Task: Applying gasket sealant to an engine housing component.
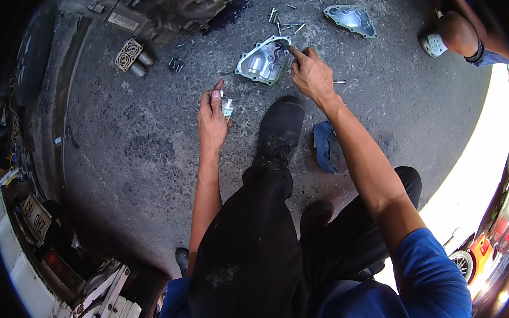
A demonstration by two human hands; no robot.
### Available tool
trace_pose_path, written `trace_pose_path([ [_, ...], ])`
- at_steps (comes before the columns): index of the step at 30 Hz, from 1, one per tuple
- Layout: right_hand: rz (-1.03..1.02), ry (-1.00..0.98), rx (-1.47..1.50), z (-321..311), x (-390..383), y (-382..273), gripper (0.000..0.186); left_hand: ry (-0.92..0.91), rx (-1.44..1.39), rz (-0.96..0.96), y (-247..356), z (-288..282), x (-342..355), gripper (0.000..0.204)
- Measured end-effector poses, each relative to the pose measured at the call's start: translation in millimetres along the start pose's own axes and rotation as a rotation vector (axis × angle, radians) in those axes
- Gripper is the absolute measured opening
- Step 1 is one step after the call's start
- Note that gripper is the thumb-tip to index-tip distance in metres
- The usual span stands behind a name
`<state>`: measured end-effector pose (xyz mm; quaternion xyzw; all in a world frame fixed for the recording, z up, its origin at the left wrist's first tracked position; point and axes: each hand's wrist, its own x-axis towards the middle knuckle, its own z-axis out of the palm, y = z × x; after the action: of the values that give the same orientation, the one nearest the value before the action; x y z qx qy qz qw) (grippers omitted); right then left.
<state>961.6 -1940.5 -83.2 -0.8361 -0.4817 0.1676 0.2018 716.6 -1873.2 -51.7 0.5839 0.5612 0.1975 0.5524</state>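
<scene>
My left hand [212,122] is closed around a small tube [227,107] with a silvery body and green-and-white print, held above the concrete. A small white piece shows by the thumb and forefinger. My right hand [313,76] reaches forward, its index finger stretched out to the right corner of a cast metal cover [258,65]. That fingertip touches the cover's rim, and no object shows in the hand; its other fingers are partly curled. The cover lies on the ground, hollow side up, with bolt holes around its edge.
A second metal cover [351,20] lies farther right. Loose bolts [281,22] are scattered nearby, with darker bolts [175,65] left of the cover. A valve-like metal part [133,57] and a large gearbox-like assembly [167,13] stand at far left. Another person's knee [459,34] is at right.
</scene>
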Motion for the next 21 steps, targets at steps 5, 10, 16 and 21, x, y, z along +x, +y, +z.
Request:
trace_pose_path([
  [5, -0.026, -0.087, 0.019, 5.1, -10.7, 3.1, 0.035, 0.030, -0.018, 0.008, -3.1, -3.8, 1.1, 0.046],
  [10, 0.051, -0.030, 0.116, 5.3, -18.9, 0.3, 0.034, 0.022, 0.024, -0.014, -0.8, -5.5, -0.8, 0.047],
  [16, 0.049, -0.046, 0.067, 9.2, -10.6, 2.4, 0.035, 0.023, -0.007, -0.008, -0.1, -1.3, 1.1, 0.048],
  [21, 0.037, -0.014, 0.118, 7.7, -18.7, -5.1, 0.035, 0.026, 0.005, -0.006, 0.6, -4.3, -2.1, 0.047],
])
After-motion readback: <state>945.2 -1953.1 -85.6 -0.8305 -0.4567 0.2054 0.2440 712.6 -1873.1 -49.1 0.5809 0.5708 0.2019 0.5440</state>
